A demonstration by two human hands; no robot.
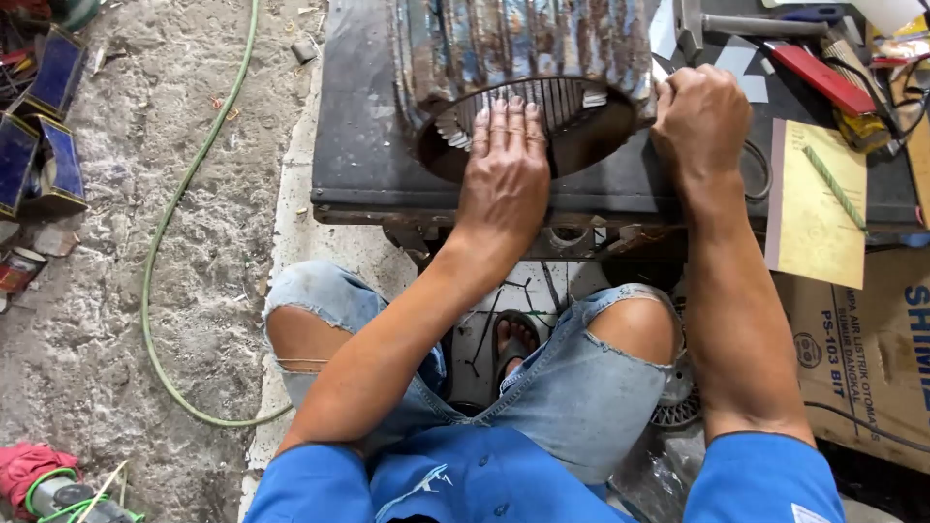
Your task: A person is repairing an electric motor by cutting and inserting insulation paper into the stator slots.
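A rough grey concrete floor (145,223) fills the left of the frame, crossed by a green hose (160,242), while a dark, worn metal table (363,145) spans the top and a cardboard box (862,358) sits at lower right.

place: repair workshop | signs: stripped motor housing (528,58), hammer (746,24), dusty concrete floor (126,291)

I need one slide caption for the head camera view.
Left hand lies flat on the motor housing's open end; right hand grips its rim.
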